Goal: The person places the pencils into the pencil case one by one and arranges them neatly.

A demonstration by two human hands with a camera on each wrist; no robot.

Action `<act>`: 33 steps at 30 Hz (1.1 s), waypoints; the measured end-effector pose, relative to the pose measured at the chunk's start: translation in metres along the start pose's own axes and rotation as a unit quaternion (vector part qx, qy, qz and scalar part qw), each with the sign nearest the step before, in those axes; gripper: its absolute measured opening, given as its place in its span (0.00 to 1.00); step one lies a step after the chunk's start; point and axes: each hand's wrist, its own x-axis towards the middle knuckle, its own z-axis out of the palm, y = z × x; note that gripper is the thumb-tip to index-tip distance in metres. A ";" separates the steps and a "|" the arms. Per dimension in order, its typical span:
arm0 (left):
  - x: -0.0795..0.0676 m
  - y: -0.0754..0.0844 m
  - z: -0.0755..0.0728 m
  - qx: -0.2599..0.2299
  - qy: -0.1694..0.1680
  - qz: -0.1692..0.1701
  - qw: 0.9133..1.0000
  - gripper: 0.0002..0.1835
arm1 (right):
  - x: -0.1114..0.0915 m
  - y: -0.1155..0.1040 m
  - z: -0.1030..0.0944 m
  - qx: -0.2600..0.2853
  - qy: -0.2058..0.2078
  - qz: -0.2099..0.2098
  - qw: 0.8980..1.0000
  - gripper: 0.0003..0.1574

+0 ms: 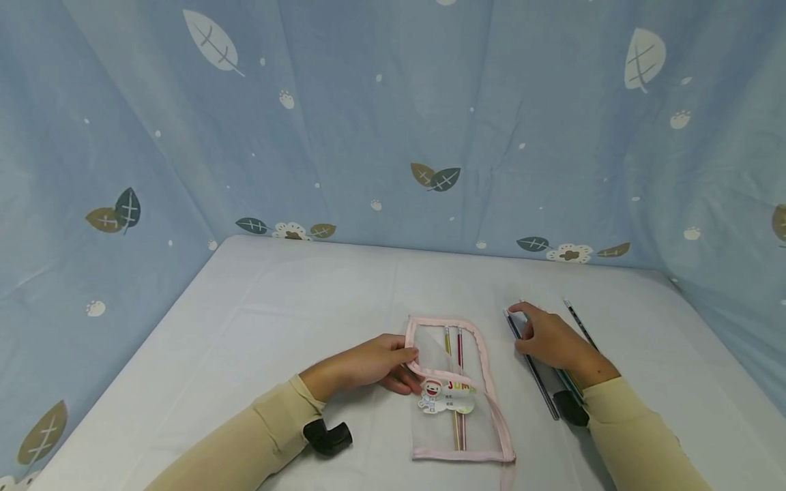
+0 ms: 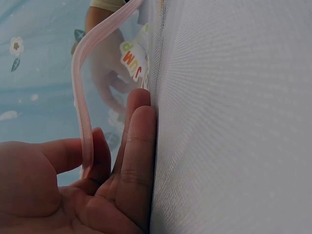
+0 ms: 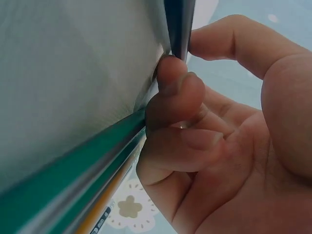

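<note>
A see-through mesh pencil pouch [image 1: 450, 455] with pink trim lies in the middle of the head view, its cartoon label [image 1: 463, 401] facing up. Through its mesh show a yellow pencil [image 1: 447, 344] and a red pencil [image 1: 460, 348]. My left hand [image 1: 383, 365] pinches the pink edging [image 2: 84, 122] of the pouch's opening between thumb and finger, lifting it, while other fingers lie against the mesh. My right hand [image 1: 555, 343] pinches a dark blue pencil [image 3: 179, 27] near one end, thumb on one side and curled fingers on the other.
Beside the right hand lie green pencils [image 3: 73, 180], an orange-yellow pencil [image 3: 104, 197] and another dark pencil [image 1: 580, 322], partly hidden by the hand and wrist. Black wrist mounts [image 1: 328, 438] sit on both sleeves. A blue leaf-patterned curtain [image 1: 368, 123] borders the white table [image 1: 295, 293].
</note>
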 end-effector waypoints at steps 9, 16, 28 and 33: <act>-0.001 0.000 0.001 0.001 0.003 0.002 1.000 0.16 | 0.002 0.001 -0.001 -0.004 0.009 -0.006 1.000 0.42; 0.000 0.000 0.001 0.002 0.002 0.003 1.000 0.17 | 0.003 0.002 -0.003 0.016 0.017 -0.013 1.000 0.44; 0.001 -0.002 0.001 -0.002 0.007 0.003 1.000 0.16 | 0.006 -0.003 -0.002 0.030 0.056 -0.015 0.998 0.48; 0.001 -0.003 0.001 0.000 0.006 0.004 1.000 0.16 | 0.006 -0.005 -0.001 0.050 0.055 -0.010 0.997 0.49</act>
